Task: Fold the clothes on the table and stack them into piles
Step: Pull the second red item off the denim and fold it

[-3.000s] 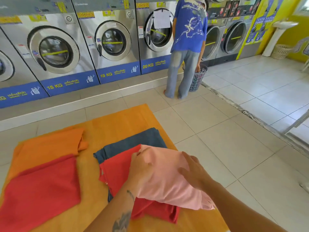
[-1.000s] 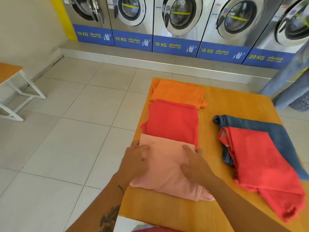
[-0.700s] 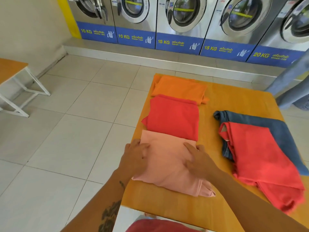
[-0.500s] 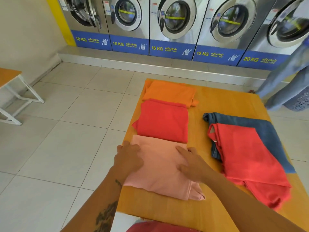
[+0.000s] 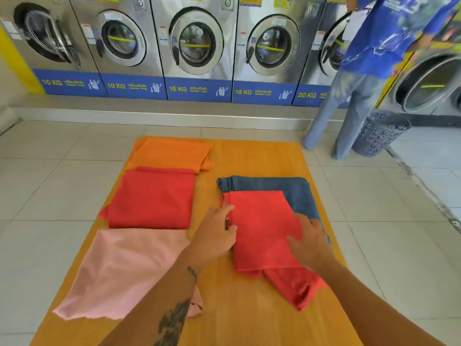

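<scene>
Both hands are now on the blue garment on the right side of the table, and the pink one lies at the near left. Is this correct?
Not quite. The head view shows the left hand and right hand on the red garment, which lies on top of the blue garment. The pink garment is indeed near left.

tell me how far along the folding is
Done: three folded pieces lie in a row on the left side of the table, orange, red and pink. In hand: both hands, left and right, rest on the red garment lying over the blue one. Left: those two, plus stacking into piles.
</scene>
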